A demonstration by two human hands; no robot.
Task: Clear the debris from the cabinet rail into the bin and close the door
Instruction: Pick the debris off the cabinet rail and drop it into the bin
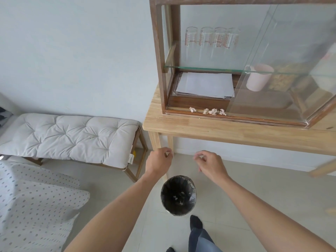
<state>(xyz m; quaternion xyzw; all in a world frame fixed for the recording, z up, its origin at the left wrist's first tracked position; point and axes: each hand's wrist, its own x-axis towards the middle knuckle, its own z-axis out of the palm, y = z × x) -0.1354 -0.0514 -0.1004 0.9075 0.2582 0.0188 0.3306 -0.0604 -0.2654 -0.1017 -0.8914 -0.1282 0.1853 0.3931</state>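
Note:
Several crumpled beige paper scraps (213, 111) lie along the bottom rail (183, 112) of a wooden cabinet with glass doors; one scrap (192, 109) lies apart to the left. The sliding glass door (283, 70) stands pushed to the right, leaving the left half open. A small round bin (178, 195) with a dark liner stands on the floor below, a few bits in it. My left hand (159, 161) and my right hand (211, 164) hover above the bin, below the table edge, fingers loosely curled. I see nothing held in either.
The cabinet sits on a light wooden table (227, 126). Inside are white paper sheets (205, 84), a pink cup (258, 77) and glass beakers (212, 37). A cushioned bench (67, 137) stands at the left, dotted fabric (32, 202) at the lower left. My foot (196, 221) is beside the bin.

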